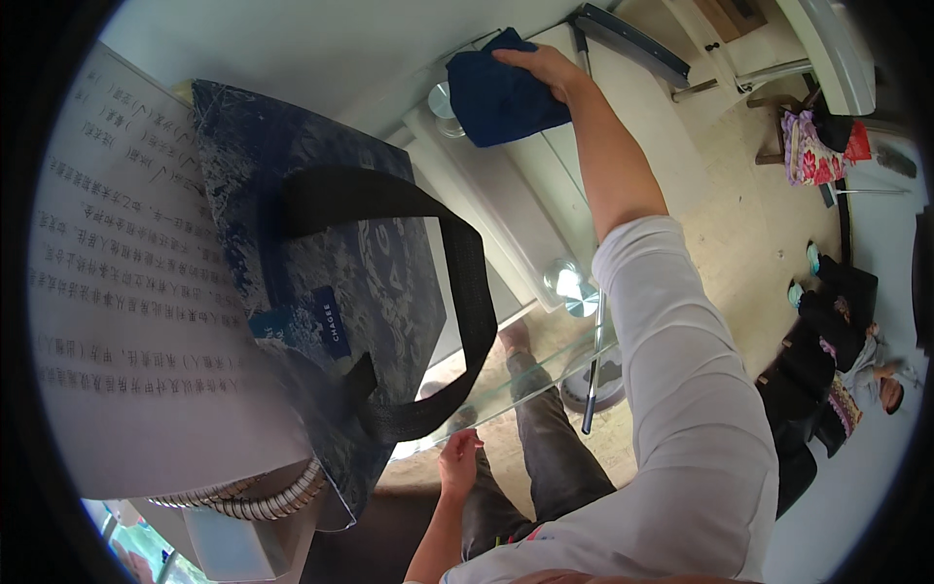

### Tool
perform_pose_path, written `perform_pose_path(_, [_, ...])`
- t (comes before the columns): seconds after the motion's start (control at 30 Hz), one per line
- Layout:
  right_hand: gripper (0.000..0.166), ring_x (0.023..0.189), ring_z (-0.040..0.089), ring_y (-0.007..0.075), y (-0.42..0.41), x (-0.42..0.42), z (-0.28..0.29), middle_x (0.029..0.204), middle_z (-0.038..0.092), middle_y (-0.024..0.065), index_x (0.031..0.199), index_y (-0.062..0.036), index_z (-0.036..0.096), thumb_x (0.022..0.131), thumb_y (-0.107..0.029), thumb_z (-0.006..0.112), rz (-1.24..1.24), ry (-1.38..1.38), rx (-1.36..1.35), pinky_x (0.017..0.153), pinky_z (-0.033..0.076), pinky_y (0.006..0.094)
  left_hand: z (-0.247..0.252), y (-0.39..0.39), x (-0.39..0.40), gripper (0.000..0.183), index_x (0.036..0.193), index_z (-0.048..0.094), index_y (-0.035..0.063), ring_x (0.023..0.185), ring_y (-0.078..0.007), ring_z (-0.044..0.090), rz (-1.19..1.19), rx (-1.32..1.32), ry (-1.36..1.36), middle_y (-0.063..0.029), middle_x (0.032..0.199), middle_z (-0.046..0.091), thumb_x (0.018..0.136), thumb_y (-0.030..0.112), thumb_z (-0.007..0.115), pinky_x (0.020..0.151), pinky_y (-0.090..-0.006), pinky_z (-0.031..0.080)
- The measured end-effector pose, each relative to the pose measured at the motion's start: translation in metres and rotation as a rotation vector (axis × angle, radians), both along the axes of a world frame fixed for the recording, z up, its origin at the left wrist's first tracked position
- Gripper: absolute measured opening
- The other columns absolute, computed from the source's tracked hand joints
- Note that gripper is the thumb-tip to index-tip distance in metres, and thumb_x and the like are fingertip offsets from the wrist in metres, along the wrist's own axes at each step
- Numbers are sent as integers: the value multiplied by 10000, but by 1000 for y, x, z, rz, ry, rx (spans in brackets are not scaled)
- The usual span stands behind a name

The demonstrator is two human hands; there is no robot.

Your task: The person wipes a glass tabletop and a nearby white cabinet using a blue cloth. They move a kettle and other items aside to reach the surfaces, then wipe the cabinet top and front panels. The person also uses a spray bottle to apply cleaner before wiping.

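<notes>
My right hand [543, 66] grips a folded dark blue cloth [503, 95], held at the far end of a glass-topped stand. The cloth covers part of a round metal glass support [441, 102]; whether it presses on the glass cannot be told. My left hand [458, 461] hangs low in front of my legs, fingers curled and nothing visible in them. Just beyond it runs the glass edge [525, 376]. To the left, a blue patterned tote bag [328, 277] with a black strap handle [474, 292] looms close to the camera and hides part of the stand.
A printed sheet [139, 292] bearing writing stands left of the bag, above a coiled metal hose [270, 500]. A long-handled floor tool [595, 372] leans past the glass near a grey round basin [592, 378]. A person [868, 365] reclines on a black sofa [792, 379] at right.
</notes>
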State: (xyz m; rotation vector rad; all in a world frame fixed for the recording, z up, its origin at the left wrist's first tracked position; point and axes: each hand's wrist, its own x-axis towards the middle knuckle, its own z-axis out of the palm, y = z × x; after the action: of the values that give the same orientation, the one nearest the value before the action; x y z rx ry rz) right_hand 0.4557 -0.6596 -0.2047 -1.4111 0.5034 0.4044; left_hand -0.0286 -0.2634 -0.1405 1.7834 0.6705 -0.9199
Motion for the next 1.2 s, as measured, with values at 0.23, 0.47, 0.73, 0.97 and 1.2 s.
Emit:
perform_pose_path(0.23, [465,889,648,173,-33,-133,3,994,683,96,1107,21,637,759,-254,778,47,70,-5,818,512,291,8,-7,4,154,1043,621,8,811,-114,644,-23,-62,6,-54,850,670,939,32,510,734,-236,493])
perform_pose_path(0.47, [408,956,628,162,-69,-296,0,1055,668,76,1160,-5,608,794,-131,739,10,176,90,895,486,310,4,9,-5,153,1029,631,12,785,-106,638,-82,-91,-42,-50,835,672,932,23,514,693,-236,489])
perform_pose_path(0.73, [378,922,646,166,-69,-403,-1,1034,667,68,1161,-34,598,816,-127,720,-332,222,205,844,534,321,4,28,-18,163,1040,632,6,784,-102,635,-84,-109,-25,-51,834,673,941,34,506,713,-235,499])
perform_pose_path(0.97, [428,917,665,217,1,-428,-44,1051,664,105,1162,0,585,876,-310,655,-988,-46,431,820,562,347,5,43,-47,163,1045,629,1,788,-114,637,-62,-152,-39,-61,845,672,942,37,509,728,-239,505])
perform_pose_path(1.2, [550,929,665,227,117,-447,-69,1079,657,95,1211,0,555,888,-442,610,-1215,-47,382,812,563,351,12,60,-74,150,1037,627,1,788,-120,638,-28,-193,-62,-61,835,668,938,26,517,736,-241,504])
